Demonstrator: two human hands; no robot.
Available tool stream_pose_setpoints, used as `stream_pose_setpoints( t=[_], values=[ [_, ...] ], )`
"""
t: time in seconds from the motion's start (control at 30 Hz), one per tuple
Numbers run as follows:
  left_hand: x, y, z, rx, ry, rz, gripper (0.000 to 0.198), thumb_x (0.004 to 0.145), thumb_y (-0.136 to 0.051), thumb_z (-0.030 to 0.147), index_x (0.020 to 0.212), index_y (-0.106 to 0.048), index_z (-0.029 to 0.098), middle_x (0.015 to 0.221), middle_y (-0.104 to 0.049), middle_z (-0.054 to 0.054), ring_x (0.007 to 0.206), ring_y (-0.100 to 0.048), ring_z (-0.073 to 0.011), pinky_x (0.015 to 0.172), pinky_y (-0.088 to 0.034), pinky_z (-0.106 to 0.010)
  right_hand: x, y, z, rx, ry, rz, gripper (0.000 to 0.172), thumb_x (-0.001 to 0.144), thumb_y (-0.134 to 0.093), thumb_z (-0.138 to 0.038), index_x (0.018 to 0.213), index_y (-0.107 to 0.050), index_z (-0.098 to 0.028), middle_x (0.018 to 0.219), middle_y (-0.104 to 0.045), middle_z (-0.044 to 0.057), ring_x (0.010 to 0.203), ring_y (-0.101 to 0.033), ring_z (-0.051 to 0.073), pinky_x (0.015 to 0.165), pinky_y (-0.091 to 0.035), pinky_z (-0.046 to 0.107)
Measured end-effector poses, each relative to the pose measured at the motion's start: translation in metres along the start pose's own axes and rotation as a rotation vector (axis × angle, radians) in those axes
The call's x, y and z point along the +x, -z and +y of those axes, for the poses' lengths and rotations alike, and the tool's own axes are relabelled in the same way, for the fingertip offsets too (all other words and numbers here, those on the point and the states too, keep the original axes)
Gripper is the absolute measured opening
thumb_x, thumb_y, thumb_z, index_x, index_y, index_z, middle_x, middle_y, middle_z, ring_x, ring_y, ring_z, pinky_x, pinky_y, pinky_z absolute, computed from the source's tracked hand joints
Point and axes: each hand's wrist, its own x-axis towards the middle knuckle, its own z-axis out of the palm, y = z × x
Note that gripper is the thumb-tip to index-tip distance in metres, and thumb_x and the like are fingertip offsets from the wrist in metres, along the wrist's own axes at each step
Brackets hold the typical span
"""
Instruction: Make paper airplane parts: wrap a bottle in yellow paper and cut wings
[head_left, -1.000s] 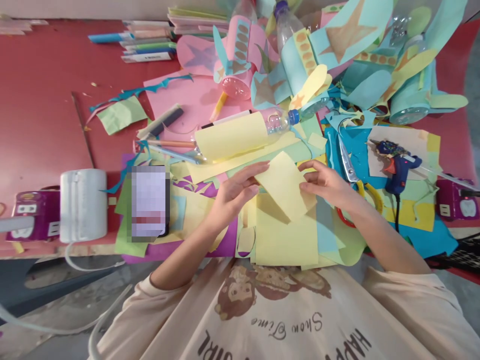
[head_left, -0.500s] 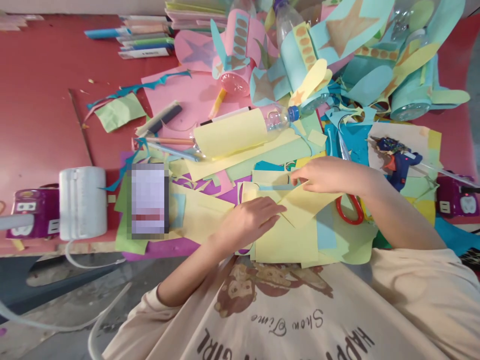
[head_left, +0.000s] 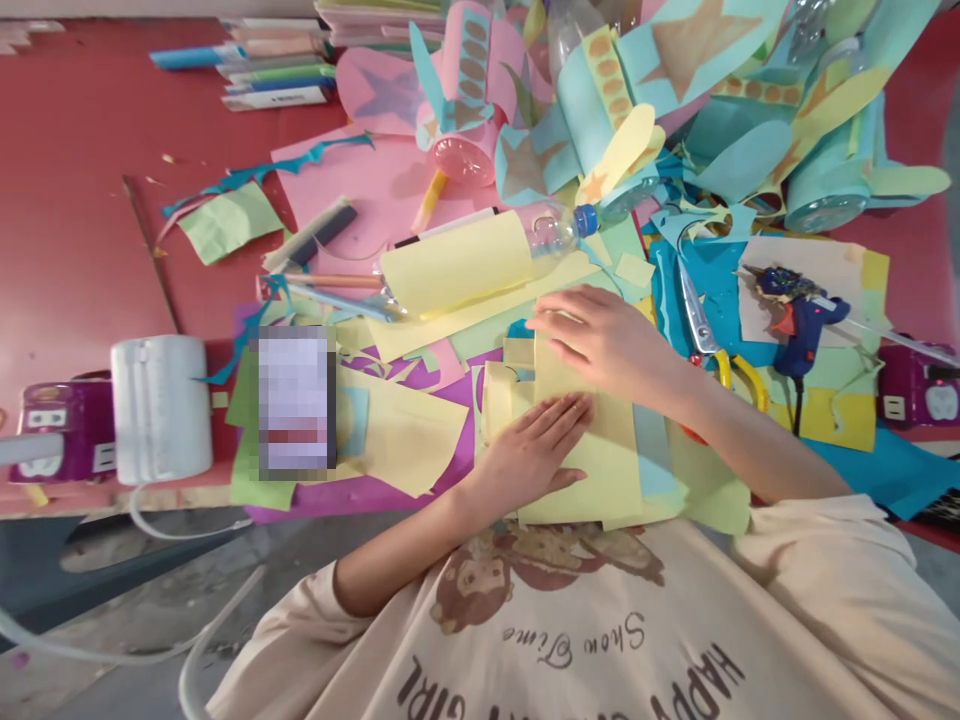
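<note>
My left hand [head_left: 536, 445] lies flat, fingers stretched out, on a folded piece of pale yellow paper [head_left: 550, 380]. Above it, my right hand [head_left: 607, 345] rests at the upper end of that paper, with its fingers slightly bent and apart. Beneath both hands is a larger yellow sheet [head_left: 577, 495]. Scissors [head_left: 697, 315] lie just right of my right hand, their handles partly behind my forearm. A clear plastic bottle [head_left: 555, 230] with a blue cap, wrapped in yellow paper [head_left: 457, 262], lies on its side beyond my hands.
Paper-covered bottles with fins and stars [head_left: 600, 110] crowd the back. At right, a blue glue gun [head_left: 799, 325] rests on a paper sheet. Left are a blurred phone [head_left: 296, 400], a white box-shaped device [head_left: 161, 410] and markers [head_left: 277, 75]. Paper scraps [head_left: 232, 222] litter the red table [head_left: 67, 200].
My right hand has moved left and slightly up, bringing the yellow paper's right side over to the left. My left hand has flattened onto it. More of the scissors now shows.
</note>
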Motion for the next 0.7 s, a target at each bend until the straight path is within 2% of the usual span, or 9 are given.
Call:
stream_pose_setpoints(
  t=[0.03,0.13,0.23,0.37,0.53,0.63,0.7],
  values=[
    [0.000,-0.002,0.001,0.015,0.006,0.002,0.066,0.099,-0.031,0.049,0.146,-0.035,0.004,0.154,-0.037,-0.014,0.141,-0.040,-0.0247,0.117,-0.032,-0.038,-0.009,-0.001,-0.001,0.017,-0.059,0.022,0.031,0.096,-0.038,-0.016,0.112,-0.065,-0.019,0.119,-0.064,0.012,0.110,-0.058,0.026,0.097,-0.048,0.047],
    [0.000,-0.007,0.002,0.046,0.023,0.003,0.067,0.099,-0.029,0.051,0.148,-0.034,0.005,0.155,-0.035,-0.014,0.143,-0.038,-0.0242,0.118,-0.031,-0.038,-0.033,-0.008,-0.002,0.090,-0.136,-0.021,0.029,0.097,-0.039,-0.021,0.109,-0.065,-0.019,0.110,-0.068,0.011,0.104,-0.062,0.025,0.088,-0.054,0.042],
    [0.000,-0.009,0.003,0.038,0.026,0.006,0.065,0.099,-0.029,0.050,0.148,-0.035,0.007,0.152,-0.041,-0.013,0.141,-0.042,-0.0242,0.118,-0.031,-0.038,-0.045,-0.023,-0.002,0.118,-0.079,-0.091,0.033,0.096,-0.038,-0.016,0.115,-0.065,-0.019,0.122,-0.066,0.012,0.116,-0.058,0.026,0.098,-0.052,0.046],
    [0.001,-0.008,0.005,0.019,0.041,-0.048,0.064,0.099,-0.031,0.050,0.148,-0.035,0.009,0.149,-0.046,-0.012,0.140,-0.043,-0.0225,0.118,-0.031,-0.037,-0.045,-0.039,0.003,0.040,-0.059,-0.085,0.039,0.095,-0.038,-0.015,0.127,-0.060,-0.017,0.141,-0.055,0.013,0.136,-0.044,0.028,0.112,-0.043,0.050],
    [0.004,-0.008,0.006,-0.024,0.053,-0.100,0.065,0.098,-0.036,0.049,0.150,-0.032,0.009,0.152,-0.042,-0.013,0.142,-0.039,-0.0236,0.119,-0.031,-0.038,-0.040,-0.047,0.009,-0.004,-0.056,-0.027,0.039,0.098,-0.040,-0.032,0.128,-0.057,-0.014,0.139,-0.055,0.016,0.133,-0.047,0.028,0.109,-0.044,0.050],
    [0.007,0.006,0.000,-0.143,0.045,-0.050,0.060,0.096,-0.046,0.046,0.141,-0.045,0.007,0.145,-0.050,-0.016,0.136,-0.048,-0.0279,0.114,-0.040,-0.042,-0.040,-0.049,0.011,-0.029,-0.050,-0.023,0.036,0.098,-0.038,-0.027,0.126,-0.057,-0.013,0.138,-0.056,0.016,0.132,-0.047,0.028,0.109,-0.044,0.049],
    [0.010,0.028,-0.014,-0.325,-0.011,-0.011,0.041,0.096,-0.045,0.038,0.121,-0.063,0.011,0.126,-0.067,-0.015,0.119,-0.063,-0.0266,0.102,-0.051,-0.039,-0.041,-0.051,0.012,-0.030,-0.048,-0.029,0.036,0.097,-0.040,-0.025,0.127,-0.055,-0.015,0.140,-0.054,0.016,0.133,-0.046,0.029,0.109,-0.043,0.051]
  ],
)
